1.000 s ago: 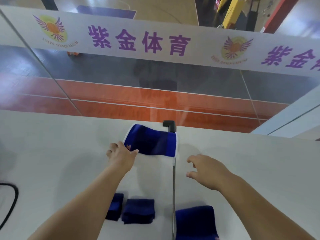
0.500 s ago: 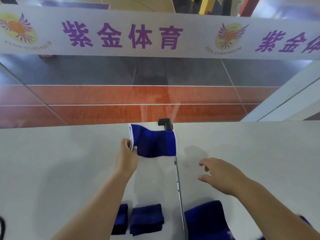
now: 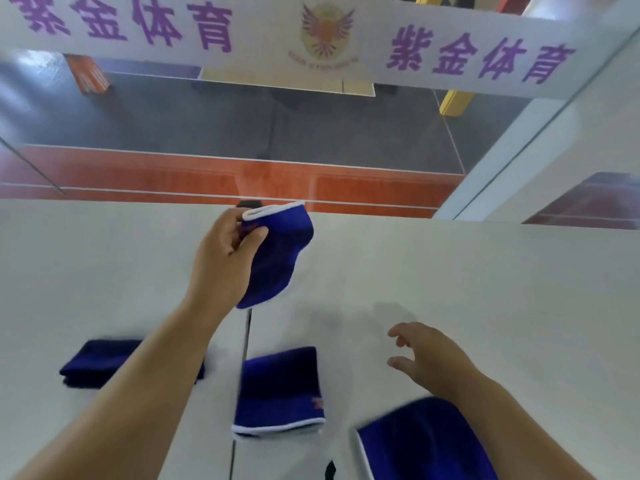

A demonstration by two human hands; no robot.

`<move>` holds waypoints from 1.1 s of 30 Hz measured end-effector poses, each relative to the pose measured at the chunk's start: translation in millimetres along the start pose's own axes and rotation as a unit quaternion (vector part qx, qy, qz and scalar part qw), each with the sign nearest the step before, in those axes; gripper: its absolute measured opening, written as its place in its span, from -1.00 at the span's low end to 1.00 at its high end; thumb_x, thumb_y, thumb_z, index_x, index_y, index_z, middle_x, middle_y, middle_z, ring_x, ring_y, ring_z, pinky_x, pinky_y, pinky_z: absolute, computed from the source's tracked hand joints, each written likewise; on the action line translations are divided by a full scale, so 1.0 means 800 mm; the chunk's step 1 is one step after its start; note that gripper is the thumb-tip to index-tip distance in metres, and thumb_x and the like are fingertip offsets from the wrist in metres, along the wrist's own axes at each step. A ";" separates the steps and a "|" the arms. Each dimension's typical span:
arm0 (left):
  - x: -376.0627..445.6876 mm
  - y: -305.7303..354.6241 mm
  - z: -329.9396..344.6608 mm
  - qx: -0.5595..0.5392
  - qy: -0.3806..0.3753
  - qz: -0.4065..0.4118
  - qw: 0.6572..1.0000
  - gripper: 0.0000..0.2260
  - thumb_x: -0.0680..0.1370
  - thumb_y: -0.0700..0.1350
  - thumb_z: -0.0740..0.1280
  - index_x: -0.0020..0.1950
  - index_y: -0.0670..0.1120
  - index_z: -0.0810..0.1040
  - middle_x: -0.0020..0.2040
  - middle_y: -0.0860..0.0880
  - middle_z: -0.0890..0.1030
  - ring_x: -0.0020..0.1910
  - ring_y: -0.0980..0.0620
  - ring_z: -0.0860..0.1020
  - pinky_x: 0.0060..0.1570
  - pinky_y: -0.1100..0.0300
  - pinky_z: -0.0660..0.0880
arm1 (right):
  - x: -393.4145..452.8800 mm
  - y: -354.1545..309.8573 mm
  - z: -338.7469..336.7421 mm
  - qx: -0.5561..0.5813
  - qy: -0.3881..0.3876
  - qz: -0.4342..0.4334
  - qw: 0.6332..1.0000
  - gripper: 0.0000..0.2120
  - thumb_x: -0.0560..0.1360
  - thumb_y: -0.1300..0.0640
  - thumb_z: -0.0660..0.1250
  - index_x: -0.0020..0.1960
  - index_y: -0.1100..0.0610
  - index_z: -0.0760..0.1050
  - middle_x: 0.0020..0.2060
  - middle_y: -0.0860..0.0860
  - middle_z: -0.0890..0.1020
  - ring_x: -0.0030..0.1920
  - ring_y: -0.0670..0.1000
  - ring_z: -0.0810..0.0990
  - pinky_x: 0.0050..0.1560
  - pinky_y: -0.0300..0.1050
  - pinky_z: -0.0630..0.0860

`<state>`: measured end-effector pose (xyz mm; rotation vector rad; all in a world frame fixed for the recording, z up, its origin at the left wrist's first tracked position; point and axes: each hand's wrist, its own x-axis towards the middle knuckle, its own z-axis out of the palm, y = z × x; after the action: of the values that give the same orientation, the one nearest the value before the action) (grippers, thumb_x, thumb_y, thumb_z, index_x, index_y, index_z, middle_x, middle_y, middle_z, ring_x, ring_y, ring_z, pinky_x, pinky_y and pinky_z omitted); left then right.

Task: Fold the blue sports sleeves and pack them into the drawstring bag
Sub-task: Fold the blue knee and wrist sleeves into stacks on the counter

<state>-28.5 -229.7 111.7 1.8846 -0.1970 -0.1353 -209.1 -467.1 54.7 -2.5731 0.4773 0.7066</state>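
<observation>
on the white table [image 3: 485,271], near its far edge: left hand [image 3: 221,258] is pinching a blue sports sleeve [image 3: 277,258] between thumb and curled fingers, lifting it clear of the surface; soft knit fabric, white trim at the upper rim, lower part hanging limp and motion-blurred.

right hand [image 3: 426,358] is hovering above the table, fingers spread and loosely bent, gripping nothing.

flat sleeve [image 3: 280,389] is lying at centre front, rectangular, white band along its near edge, a small orange mark at its right side too smeared to read. it is straddling a thin dark seam [image 3: 246,334] running down the tabletop.

folded sleeve [image 3: 100,362] is lying at left, darker navy, compact, partly hiding behind the left forearm.

another sleeve [image 3: 426,441] is lying at lower right, white-edged, cut off by the frame and partly covered by the right forearm.

small black item [image 3: 330,471] is showing at the bottom edge; cannot tell what it is.

white banner [image 3: 277,36] is running across the glass beyond, carrying purple characters 紫金体育 twice and a winged gold emblem; the small lettering under it is unreadable.
</observation>
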 end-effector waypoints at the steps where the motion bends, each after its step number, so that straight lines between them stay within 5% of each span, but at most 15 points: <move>1: -0.012 0.010 0.017 0.003 -0.007 -0.002 1.000 -0.83 0.56 -0.16 0.28 0.04 0.11 0.51 -0.08 0.12 0.64 -0.09 0.09 0.60 -0.05 0.13 0.51 | -0.008 0.019 0.005 -0.013 -0.020 -0.011 1.000 -0.52 0.48 -0.08 0.35 0.36 -0.05 0.35 0.18 -0.13 0.50 0.17 -0.10 0.47 0.20 -0.21 0.41; 6: -0.068 0.044 0.096 -0.003 -0.035 0.003 0.999 -0.79 0.57 -0.16 0.27 -0.08 0.19 0.45 -0.10 0.12 0.62 -0.10 0.08 0.60 -0.10 0.18 0.51 | -0.042 0.099 0.045 -0.074 -0.101 -0.044 0.991 -0.34 0.36 -0.08 0.44 0.39 -0.06 0.28 0.28 -0.09 0.34 0.32 0.01 0.28 0.29 -0.03 0.30; 11: -0.105 0.066 0.147 -0.013 -0.045 -0.006 0.999 -0.79 0.58 -0.17 0.25 -0.07 0.18 0.43 -0.11 0.14 0.60 -0.11 0.14 0.58 -0.14 0.28 0.47 | -0.058 0.148 0.059 -0.083 -0.064 0.025 0.994 -0.76 0.48 -0.06 0.33 0.05 0.00 0.35 0.07 -0.03 0.44 0.15 0.06 0.41 0.12 -0.01 0.37; 15: -0.124 0.076 0.173 -0.007 -0.073 -0.018 0.997 -0.85 0.59 -0.13 0.24 -0.04 0.15 0.45 -0.10 0.07 0.64 -0.09 0.06 0.61 -0.13 0.14 0.55 | -0.061 0.186 0.058 -0.001 0.002 0.092 0.996 -0.73 0.57 -0.03 0.18 0.26 -0.03 0.36 0.12 0.02 0.50 0.09 0.07 0.50 0.06 -0.02 0.48; 20: -0.131 0.060 0.198 -0.037 -0.120 -0.102 0.987 -0.96 0.55 -0.04 0.29 -0.09 0.03 0.48 -0.06 -0.15 0.65 -0.05 -0.21 0.61 -0.04 -0.25 0.56 | -0.060 0.218 0.043 -0.031 0.048 0.062 0.996 -0.70 0.60 0.12 0.08 0.28 -0.07 0.41 0.09 -0.01 0.50 0.07 0.05 0.47 0.08 -0.03 0.45; 24: -0.132 0.027 0.218 -0.060 -0.166 -0.212 0.961 -0.94 0.59 -0.12 0.25 -0.06 -0.07 0.47 -0.12 -0.12 0.59 -0.18 -0.05 0.55 -0.21 -0.02 0.52 | -0.051 0.214 0.028 -0.107 0.077 0.043 0.990 -0.56 0.52 0.32 0.05 0.16 -0.09 0.51 0.10 -0.04 0.48 0.11 0.05 0.37 0.02 -0.07 0.30; 28: -0.120 -0.035 0.226 0.005 -0.185 -0.256 0.949 -0.89 0.54 -0.03 0.26 -0.01 -0.05 0.45 0.03 -0.27 0.60 -0.13 -0.15 0.56 -0.11 -0.19 0.55 | -0.039 0.202 0.020 -0.039 0.208 0.060 0.976 -0.64 0.52 0.29 0.20 0.22 -0.01 0.53 0.23 0.01 0.47 0.29 0.12 0.32 0.19 0.01 0.28; 30: -0.112 -0.055 0.226 0.011 -0.186 -0.275 0.943 -0.92 0.55 -0.14 0.29 -0.01 0.01 0.42 0.04 -0.24 0.60 -0.03 -0.19 0.61 -0.02 -0.24 0.54 | -0.038 0.191 0.019 -0.008 0.200 0.114 0.973 -0.65 0.55 0.16 0.23 0.33 0.01 0.41 0.33 0.03 0.38 0.34 0.10 0.26 0.23 0.01 0.32; 33: -0.103 -0.067 0.225 0.017 -0.219 -0.292 0.931 -0.70 0.52 -0.33 0.30 0.11 0.02 0.36 0.08 -0.16 0.58 0.10 -0.17 0.58 0.05 -0.19 0.56 | -0.043 0.172 0.024 0.039 0.134 0.251 0.958 -0.51 0.52 -0.09 0.27 0.36 0.06 0.25 0.33 0.07 0.27 0.30 0.13 0.27 0.12 0.04 0.44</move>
<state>-140.2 -363.8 3.8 1.8752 0.0690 -0.9676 -303.4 -567.6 16.2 -2.4968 1.2492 0.4790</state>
